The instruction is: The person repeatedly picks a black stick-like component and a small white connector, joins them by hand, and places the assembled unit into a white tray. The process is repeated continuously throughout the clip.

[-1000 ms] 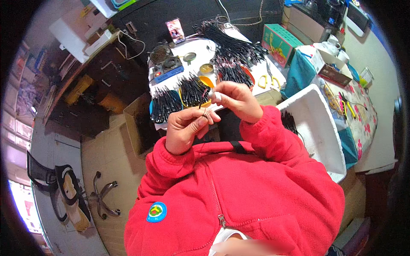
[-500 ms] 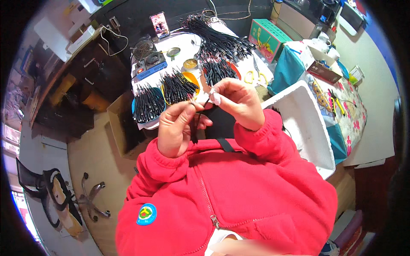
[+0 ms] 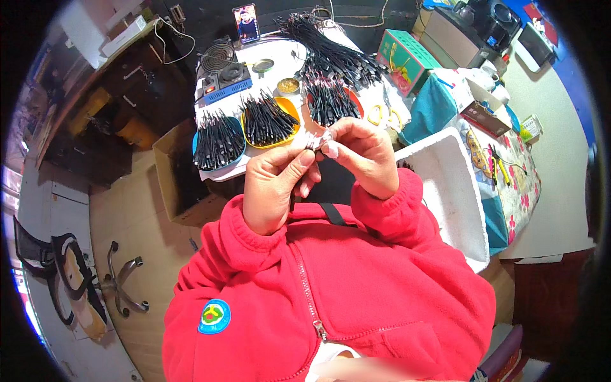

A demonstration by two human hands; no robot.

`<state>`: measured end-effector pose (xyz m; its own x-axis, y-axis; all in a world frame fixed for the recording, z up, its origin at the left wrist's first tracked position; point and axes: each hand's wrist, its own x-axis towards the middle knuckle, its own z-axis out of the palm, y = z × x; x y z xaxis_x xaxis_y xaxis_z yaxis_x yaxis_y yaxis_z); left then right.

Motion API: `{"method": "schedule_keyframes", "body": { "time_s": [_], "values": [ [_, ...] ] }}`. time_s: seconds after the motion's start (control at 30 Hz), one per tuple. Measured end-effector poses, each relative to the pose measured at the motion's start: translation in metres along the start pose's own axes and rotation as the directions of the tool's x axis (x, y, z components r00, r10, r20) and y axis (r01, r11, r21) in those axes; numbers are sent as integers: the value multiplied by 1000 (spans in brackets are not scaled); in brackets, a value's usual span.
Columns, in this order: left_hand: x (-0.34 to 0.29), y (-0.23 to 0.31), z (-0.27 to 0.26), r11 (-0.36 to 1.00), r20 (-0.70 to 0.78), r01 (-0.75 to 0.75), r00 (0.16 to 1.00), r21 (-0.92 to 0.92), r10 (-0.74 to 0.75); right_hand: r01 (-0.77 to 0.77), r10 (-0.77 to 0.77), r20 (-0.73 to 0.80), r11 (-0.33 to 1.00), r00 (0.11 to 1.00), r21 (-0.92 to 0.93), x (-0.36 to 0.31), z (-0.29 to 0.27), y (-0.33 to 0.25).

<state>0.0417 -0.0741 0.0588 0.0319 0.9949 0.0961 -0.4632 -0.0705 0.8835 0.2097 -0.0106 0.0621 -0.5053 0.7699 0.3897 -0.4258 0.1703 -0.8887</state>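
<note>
In front of my chest my left hand (image 3: 270,184) and my right hand (image 3: 369,156) meet, fingertips pinched together. Between them are the thin, pale wire ends of a black cable (image 3: 313,143), most of it hidden by my fingers. White wrapping covers a fingertip of my right hand. Just beyond, short black cables stand bunched in three shallow trays: a blue tray (image 3: 221,168), a yellow tray (image 3: 294,111) and a red tray (image 3: 358,105). A larger heap of long black cables (image 3: 324,48) lies at the back of the white table.
A small blue electric heater (image 3: 230,90), a round tin (image 3: 288,86) and yellow-handled scissors (image 3: 377,116) lie on the table. A phone (image 3: 245,24) stands behind. To the right are a white foam box (image 3: 449,191), a green carton (image 3: 404,60) and pliers (image 3: 503,167); a cardboard box (image 3: 167,181) is lower left.
My hands have come closer together, and the black length of cable seen between them is now mostly covered by my fingers. The whole view has shifted slightly.
</note>
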Motion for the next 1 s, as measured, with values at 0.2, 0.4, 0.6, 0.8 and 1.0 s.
{"method": "schedule_keyframes", "body": {
  "time_s": [0.2,0.4,0.6,0.8,1.0],
  "values": [
    [-1,-3,-5,998,48,46,998,-52,-44,27,-27,-1,996,1000,87,-3,1,8],
    [-1,-12,-6,988,42,21,999,-151,-15,-189,158,107,738,982,648,-9,10,26],
    [2,-11,-10,979,122,169,980,-111,-155,-272,257,107,781,960,563,-6,-1,23],
    [3,-11,-14,972,178,221,963,-83,-204,-314,296,115,822,948,476,-6,-5,22],
    [3,-16,-18,974,153,225,962,33,-227,-363,352,113,812,929,456,-9,-12,32]
  ]
}}
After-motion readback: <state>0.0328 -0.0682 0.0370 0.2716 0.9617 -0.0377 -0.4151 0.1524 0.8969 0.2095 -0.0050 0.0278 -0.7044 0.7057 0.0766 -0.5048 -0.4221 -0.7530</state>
